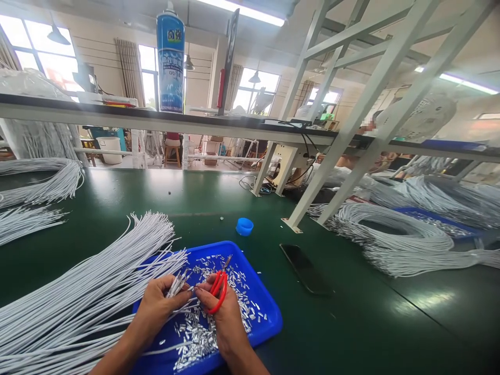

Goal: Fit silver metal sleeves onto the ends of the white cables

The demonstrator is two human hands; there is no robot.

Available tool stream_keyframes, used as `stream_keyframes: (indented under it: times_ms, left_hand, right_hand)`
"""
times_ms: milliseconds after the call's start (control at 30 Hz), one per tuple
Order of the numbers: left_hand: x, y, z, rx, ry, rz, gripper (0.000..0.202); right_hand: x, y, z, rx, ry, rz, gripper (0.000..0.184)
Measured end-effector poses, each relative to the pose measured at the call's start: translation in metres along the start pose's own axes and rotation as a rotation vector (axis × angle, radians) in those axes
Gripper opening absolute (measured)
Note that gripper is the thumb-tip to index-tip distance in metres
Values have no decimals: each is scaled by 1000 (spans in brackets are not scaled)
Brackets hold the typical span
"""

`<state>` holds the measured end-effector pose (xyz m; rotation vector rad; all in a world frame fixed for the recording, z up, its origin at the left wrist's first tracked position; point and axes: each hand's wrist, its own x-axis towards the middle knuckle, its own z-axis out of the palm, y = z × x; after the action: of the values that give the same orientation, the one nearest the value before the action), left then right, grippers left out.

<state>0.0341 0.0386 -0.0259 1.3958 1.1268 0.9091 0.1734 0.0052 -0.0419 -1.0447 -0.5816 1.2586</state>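
My left hand (pixel 158 304) is closed round the ends of a few white wires (pixel 177 284), which fan out of a big bundle of white wires (pixel 89 291) lying to the left. My right hand (pixel 222 312) grips red-handled pliers (pixel 219 289), their tip pointing up and away over a blue tray (pixel 265 307). Both hands meet above the tray, fingertips almost touching. The tray holds several small silvery cut pieces (pixel 199 336).
A black phone (pixel 304 268) lies right of the tray and a small blue cap (pixel 244 226) behind it. More wire bundles sit at far left (pixel 39 185) and right (pixel 402 239). White frame legs (pixel 332 172) stand on the green table; a spray can (pixel 171 57) stands on the shelf.
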Motion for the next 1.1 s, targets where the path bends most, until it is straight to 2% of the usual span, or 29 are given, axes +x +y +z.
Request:
stream_keyframes:
  times_ms: [167, 433, 600, 700, 800, 933, 1100]
  left_hand:
    - [0, -2, 2, 49, 61, 51, 26]
    - [-1, 3, 1, 105, 84, 68, 28]
    - [-1, -2, 2, 239, 115, 125, 27]
    - [-2, -5, 3, 340, 156, 187, 27]
    - [-1, -7, 4, 348, 178, 217, 28]
    - [1, -8, 2, 221, 147, 138, 29]
    - [2, -5, 1, 120, 111, 54, 30]
  right_hand:
    - [0, 4, 0, 39, 11, 34, 41]
    - [0, 7, 0, 83, 7, 77, 41]
    - [0, 7, 1, 103, 6, 63, 37]
    - [-3, 8, 2, 73, -11, 16, 33]
    - [-7, 8, 5, -62, -32, -115, 31]
    - [-10, 4, 6, -189, -37, -197, 32]
    - [-3, -4, 1, -50, 13, -84, 31]
